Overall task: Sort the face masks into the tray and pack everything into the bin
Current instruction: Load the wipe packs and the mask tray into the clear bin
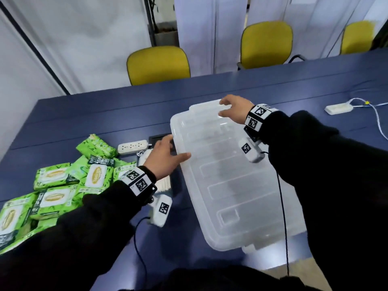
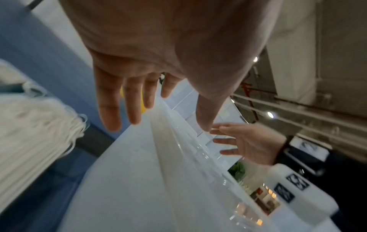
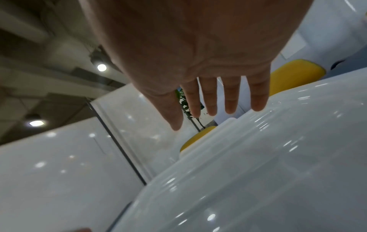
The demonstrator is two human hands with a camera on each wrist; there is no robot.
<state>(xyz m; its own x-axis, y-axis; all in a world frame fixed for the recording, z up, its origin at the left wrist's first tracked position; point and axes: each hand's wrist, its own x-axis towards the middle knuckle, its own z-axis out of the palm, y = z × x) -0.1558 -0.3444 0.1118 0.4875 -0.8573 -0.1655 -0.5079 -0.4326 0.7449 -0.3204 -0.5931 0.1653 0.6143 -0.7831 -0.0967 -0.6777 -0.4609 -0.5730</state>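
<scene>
Lid (image 1: pixel 226 181) is the step in hand: it lies tilted over the clear bin, w/ both hands at its far end. Our left hand (image 1: pixel 165 158) has straight fingers (image 2: pixel 111 109) spread at the left edge, thumb lying on top; our right hand (image 1: pixel 233 110) reaches the far tab, fingers (image 3: pixel 231 97) apart and straight, clamped on nothing. Whether it's going on or coming off we can't tell. Masks (image 2: pixel 33 135) sit stacked in the dark tray (image 1: pixel 176 185) just left of the bin on the counter (image 1: pixel 105 114); green wipe packs (image 1: pixel 52 185) lie further left. To do it well we keep both hands level, move the lid evenly, and mind the tray beside it.
</scene>
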